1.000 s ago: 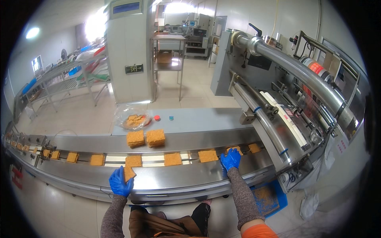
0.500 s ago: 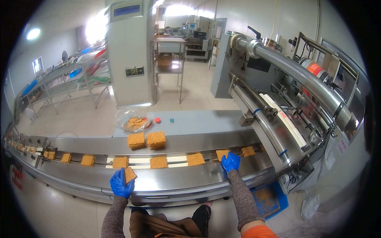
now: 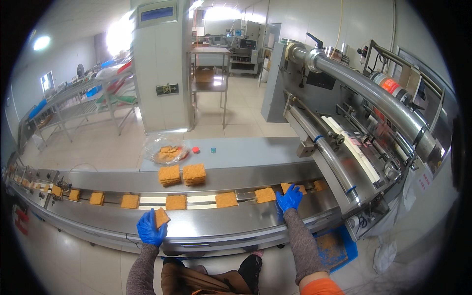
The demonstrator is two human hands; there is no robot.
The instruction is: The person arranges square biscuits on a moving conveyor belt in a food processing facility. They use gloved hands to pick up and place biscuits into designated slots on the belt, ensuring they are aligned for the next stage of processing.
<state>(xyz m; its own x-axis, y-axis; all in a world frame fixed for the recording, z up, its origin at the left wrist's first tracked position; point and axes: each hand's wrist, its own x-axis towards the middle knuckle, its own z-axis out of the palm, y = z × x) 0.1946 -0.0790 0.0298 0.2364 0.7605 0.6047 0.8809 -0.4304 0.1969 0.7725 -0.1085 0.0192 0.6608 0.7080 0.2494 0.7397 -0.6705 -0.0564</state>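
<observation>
Blue-gloved, my left hand (image 3: 151,228) grips a square golden-brown cracker (image 3: 161,217) between thumb and fingers, at the near edge of the steel conveyor (image 3: 201,220). My right hand (image 3: 289,198), also gloved in blue, reaches over the conveyor track at the right with fingers spread. Its fingertips are at a cracker (image 3: 302,189) in the track and partly cover it; whether they press on it I cannot tell. Several similar crackers lie spaced along the track, among them one (image 3: 175,202) near the middle. Beyond the track stand two stacks of crackers, left (image 3: 169,175) and right (image 3: 194,174).
Behind the stacks lie a clear plastic bag (image 3: 168,151) of cracker pieces, a red button (image 3: 195,150) and a green button (image 3: 213,150). A machine with a long steel roller (image 3: 364,83) rises at the right. A blue bin (image 3: 350,246) with crumbs stands below it.
The crackers in the track have shifted along it; which way I cannot tell for sure. My right hand has moved slightly right and its fingers are spread. My left hand keeps its cracker.
</observation>
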